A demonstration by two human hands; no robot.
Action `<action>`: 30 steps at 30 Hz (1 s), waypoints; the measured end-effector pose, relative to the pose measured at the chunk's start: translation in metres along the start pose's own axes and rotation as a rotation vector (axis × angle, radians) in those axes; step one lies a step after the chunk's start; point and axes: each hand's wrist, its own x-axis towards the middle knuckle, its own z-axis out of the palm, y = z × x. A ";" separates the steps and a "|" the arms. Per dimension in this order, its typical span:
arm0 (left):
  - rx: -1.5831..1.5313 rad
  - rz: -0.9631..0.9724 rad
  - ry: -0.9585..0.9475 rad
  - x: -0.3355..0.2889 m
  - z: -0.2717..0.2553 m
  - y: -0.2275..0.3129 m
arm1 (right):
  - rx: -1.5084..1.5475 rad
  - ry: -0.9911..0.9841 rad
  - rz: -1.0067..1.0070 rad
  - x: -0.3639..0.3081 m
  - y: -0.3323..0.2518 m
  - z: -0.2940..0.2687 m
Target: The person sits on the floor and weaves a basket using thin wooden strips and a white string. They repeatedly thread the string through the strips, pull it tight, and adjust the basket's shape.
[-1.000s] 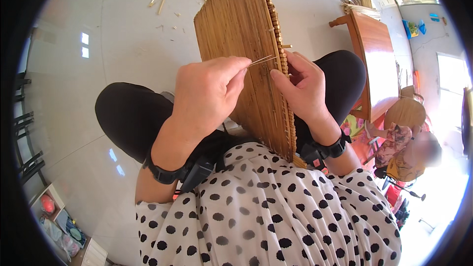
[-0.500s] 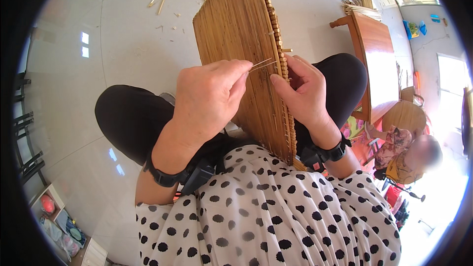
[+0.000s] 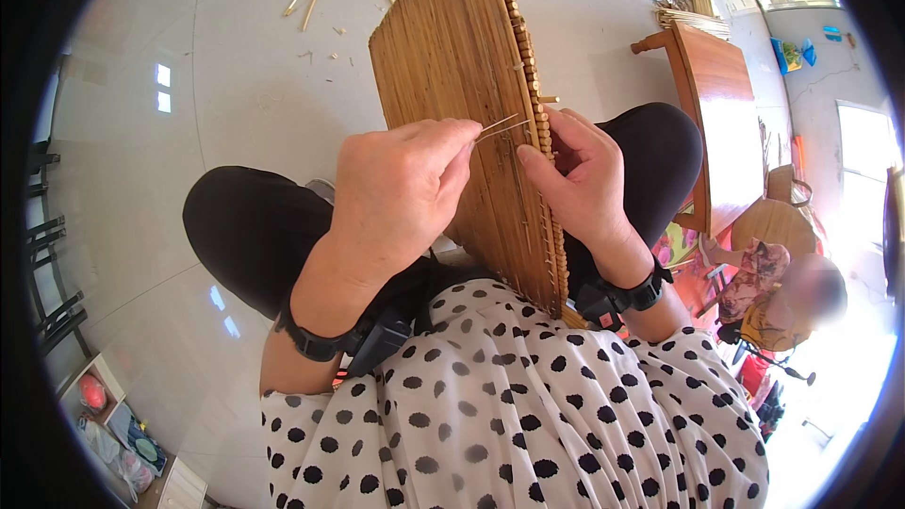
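Left hand (image 3: 401, 184) pinches strands (image 3: 501, 123), right hand (image 3: 586, 170) fingers clasp panel (image 3: 452, 47) edge; strand work, seemingly; next pull wants steady edge.

Wears a loose white blouse (image 3: 584, 415) at six o'clock, scattered with ragged-edged black polka dots and cut with wide sleeves (image 3: 300, 424). Shows plain black trousers (image 3: 250, 226) at nine and two. Carries black wrist straps (image 3: 314, 343) at eight and four, fitted with boxy black modules (image 3: 380, 341) (marked, at four, with a small pinkish square (image 3: 605, 320)).
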 end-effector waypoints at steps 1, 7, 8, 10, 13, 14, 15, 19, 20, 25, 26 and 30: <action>0.008 0.004 0.001 0.000 0.000 0.000 | -0.011 -0.006 -0.002 0.000 -0.001 -0.001; 0.008 0.004 -0.012 -0.001 -0.001 -0.004 | -0.071 -0.077 -0.025 -0.004 -0.009 -0.004; 0.002 0.003 -0.011 -0.001 -0.001 -0.005 | -0.068 -0.077 -0.036 -0.004 -0.009 -0.003; -0.010 0.001 -0.008 -0.001 -0.001 -0.004 | -0.076 -0.076 -0.050 -0.004 -0.010 -0.003; 0.007 -0.005 -0.015 -0.001 0.000 -0.003 | -0.079 -0.075 -0.057 -0.004 -0.010 -0.003; 0.004 -0.017 -0.021 -0.001 -0.001 -0.003 | -0.058 -0.070 -0.058 -0.004 -0.008 -0.002; 0.001 -0.030 -0.027 -0.001 -0.001 -0.004 | -0.037 -0.066 -0.060 -0.004 -0.007 -0.001; -0.016 -0.121 -0.089 0.000 -0.006 -0.002 | 0.091 -0.090 -0.011 -0.006 -0.005 0.002; -0.026 -0.128 -0.098 0.001 -0.007 -0.003 | 0.125 -0.079 -0.011 -0.005 -0.003 0.004; 0.007 -0.210 -0.168 0.000 -0.020 -0.001 | 0.244 -0.114 0.003 -0.002 -0.004 0.008; 0.020 -0.189 -0.166 -0.001 -0.022 -0.002 | 0.262 -0.115 0.004 -0.002 -0.004 0.010; 0.094 -0.170 -0.159 -0.008 -0.032 -0.002 | 0.377 -0.140 0.004 -0.005 -0.002 0.020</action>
